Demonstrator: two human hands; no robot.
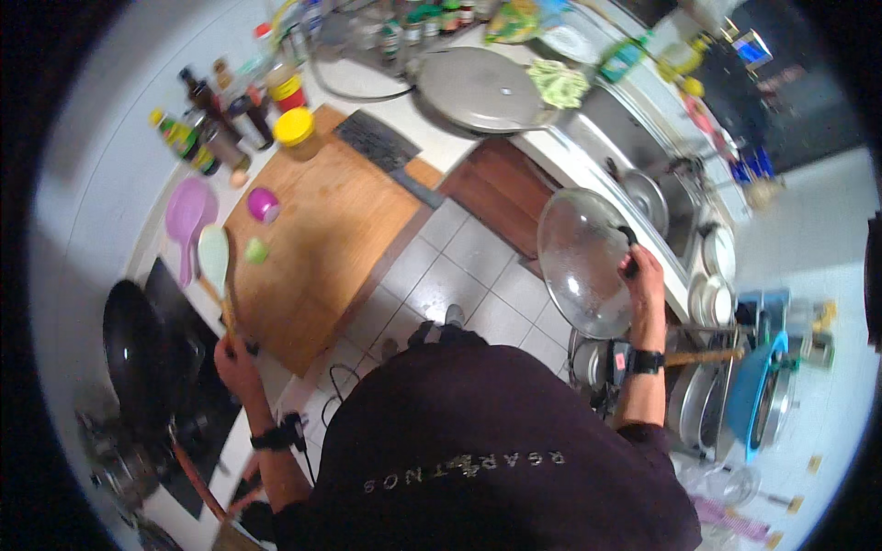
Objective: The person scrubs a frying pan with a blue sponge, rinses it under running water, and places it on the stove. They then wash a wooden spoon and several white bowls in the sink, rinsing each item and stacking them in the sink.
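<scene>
My left hand grips the wooden handle of a turner with a broad pale green head, held up near the left counter. My right hand holds a large clear glass lid by its dark knob, tilted beside the sink counter. Droplets or mist appear on the glass. Left of the turner, a purple plastic scoop or strainer lies on the counter. A magenta rounded object and a small green piece rest on the wooden board. A black wok stands at the stove.
Several sauce bottles and a yellow-lidded jar stand along the back left. A large grey pan or lid sits in the far corner, near a steel sink. Stacked bowls and a pot rack line the right; floor tiles lie between counters.
</scene>
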